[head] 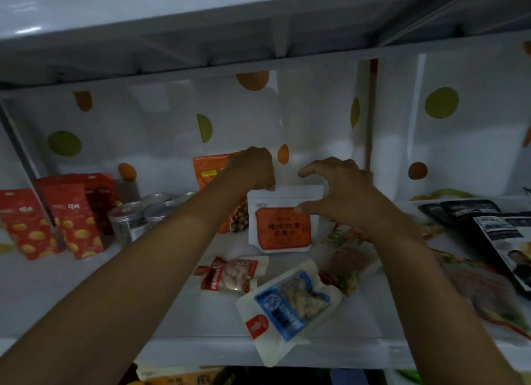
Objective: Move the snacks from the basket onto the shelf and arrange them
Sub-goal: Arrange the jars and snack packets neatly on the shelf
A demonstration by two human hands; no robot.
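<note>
Left grip (254,167) pinches white pouch (283,226) corner, blue packet (290,304) overhangs shelf (201,321)

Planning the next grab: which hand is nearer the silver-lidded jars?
Left. The left hand pinches a corner of the white pouch, right of the jars; the right hand is at its far side.

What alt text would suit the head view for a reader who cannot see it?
Two bare hands steady a white pouch with an orange label upright on a shelf: the left hand pinches its top left corner, the right hand curves by its right edge. Red bags, clear canisters and flat snack packets surround it.
</note>
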